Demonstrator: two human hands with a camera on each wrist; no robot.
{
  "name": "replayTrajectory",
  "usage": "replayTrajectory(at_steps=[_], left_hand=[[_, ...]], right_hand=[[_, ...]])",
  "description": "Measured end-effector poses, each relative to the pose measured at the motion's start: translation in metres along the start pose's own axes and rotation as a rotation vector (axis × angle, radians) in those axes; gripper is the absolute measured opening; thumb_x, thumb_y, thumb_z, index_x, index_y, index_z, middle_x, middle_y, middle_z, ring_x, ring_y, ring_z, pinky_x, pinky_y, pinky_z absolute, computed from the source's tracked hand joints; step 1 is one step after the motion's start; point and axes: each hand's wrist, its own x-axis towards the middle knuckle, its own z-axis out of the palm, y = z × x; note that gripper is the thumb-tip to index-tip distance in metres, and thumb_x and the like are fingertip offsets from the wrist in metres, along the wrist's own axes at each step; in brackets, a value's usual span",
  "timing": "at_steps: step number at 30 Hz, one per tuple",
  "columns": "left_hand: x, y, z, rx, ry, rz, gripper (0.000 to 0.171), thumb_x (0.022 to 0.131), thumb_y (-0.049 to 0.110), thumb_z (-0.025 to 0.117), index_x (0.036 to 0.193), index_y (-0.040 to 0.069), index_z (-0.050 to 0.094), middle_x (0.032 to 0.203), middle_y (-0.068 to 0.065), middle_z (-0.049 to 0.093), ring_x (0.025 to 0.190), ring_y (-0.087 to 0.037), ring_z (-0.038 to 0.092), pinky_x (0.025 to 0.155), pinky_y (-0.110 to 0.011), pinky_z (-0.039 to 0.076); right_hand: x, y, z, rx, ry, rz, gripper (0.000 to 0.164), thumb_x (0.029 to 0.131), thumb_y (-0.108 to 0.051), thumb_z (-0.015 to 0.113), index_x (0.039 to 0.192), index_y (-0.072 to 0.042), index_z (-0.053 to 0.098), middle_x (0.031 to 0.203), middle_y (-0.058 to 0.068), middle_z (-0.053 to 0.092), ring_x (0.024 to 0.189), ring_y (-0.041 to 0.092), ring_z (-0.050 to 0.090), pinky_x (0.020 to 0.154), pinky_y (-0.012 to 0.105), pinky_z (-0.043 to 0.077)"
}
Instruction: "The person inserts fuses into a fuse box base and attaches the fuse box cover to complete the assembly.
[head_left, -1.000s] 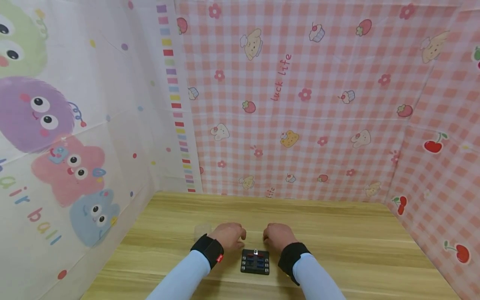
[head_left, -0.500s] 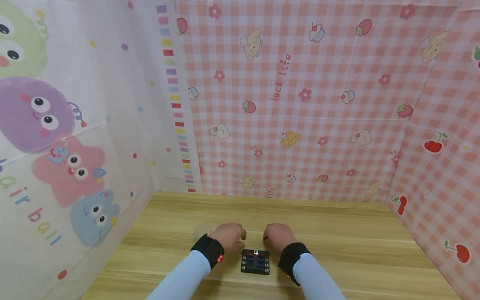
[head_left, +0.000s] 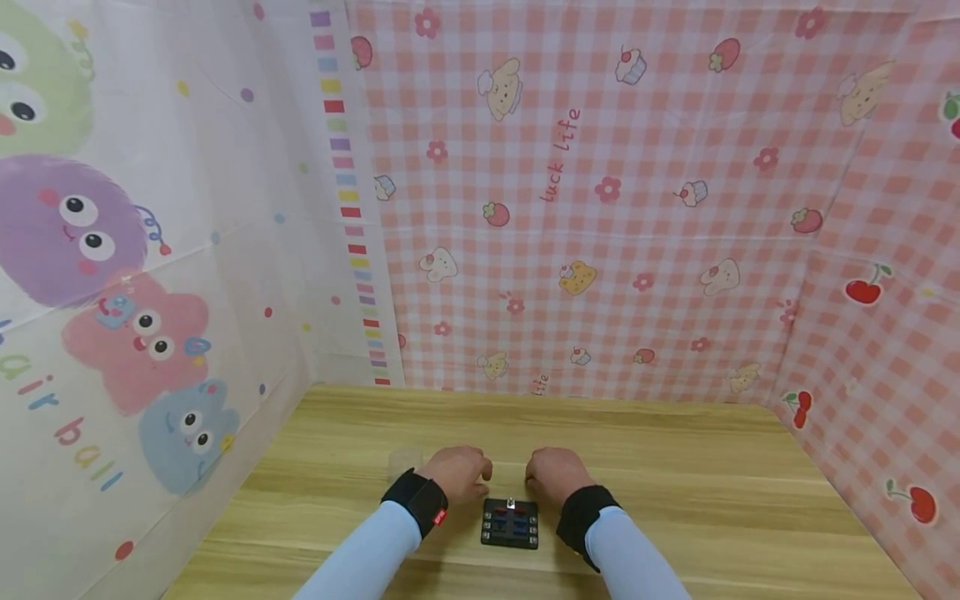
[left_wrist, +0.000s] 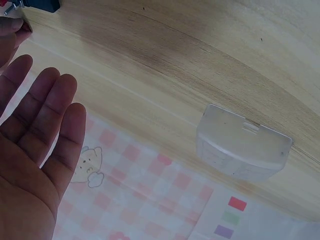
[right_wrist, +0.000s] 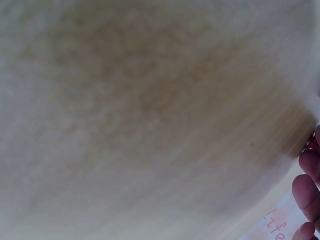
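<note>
A small black fuse block (head_left: 510, 523) with blue and red fuses and metal screws lies on the table between the two forearms. My left hand (head_left: 456, 473) is just beyond its left side, its fingers loosely bent; in the left wrist view they hold nothing. Past the block's right side is my right hand (head_left: 558, 473), fingers hanging loosely curled, apart from the block. Only a few of its fingertips (right_wrist: 306, 192) show at the edge of the right wrist view. Left of my left hand sits a clear plastic cover (left_wrist: 245, 145).
The wooden table (head_left: 675, 467) runs back to a pink checked cloth (head_left: 600, 225). A white cloth with cartoon figures (head_left: 150, 342) hangs at the left, and another checked cloth (head_left: 885, 350) at the right. Black bands (head_left: 416, 502) are round both wrists.
The head view has shifted very slightly. Both hands, the fuse block and the clear cover stay where they were.
</note>
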Motion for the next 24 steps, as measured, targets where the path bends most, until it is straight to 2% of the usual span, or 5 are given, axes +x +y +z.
replayTrajectory(at_steps=[6, 24], left_hand=[[0.0005, -0.0002, 0.0011, 0.009, 0.011, -0.003, 0.014, 0.087, 0.027, 0.076, 0.094, 0.015, 0.074, 0.085, 0.005, 0.064, 0.076, -0.010, 0.059, 0.073, -0.028, 0.051], [0.0025, 0.0011, 0.0041, -0.010, -0.011, -0.024, 0.014, 0.087, 0.028, 0.076, 0.095, 0.016, 0.074, 0.086, 0.006, 0.064, 0.076, -0.009, 0.057, 0.076, -0.028, 0.051]], right_hand=[[-0.0001, 0.0006, 0.0001, -0.008, 0.013, -0.014, 0.015, 0.086, -0.012, 0.074, 0.071, -0.015, 0.074, 0.068, -0.006, 0.063, 0.063, 0.010, 0.054, 0.064, 0.032, 0.049], [-0.0027, 0.0005, -0.0013, -0.023, 0.046, -0.014, 0.018, 0.084, -0.013, 0.071, 0.067, -0.018, 0.071, 0.064, -0.009, 0.060, 0.059, 0.009, 0.050, 0.059, 0.032, 0.046]])
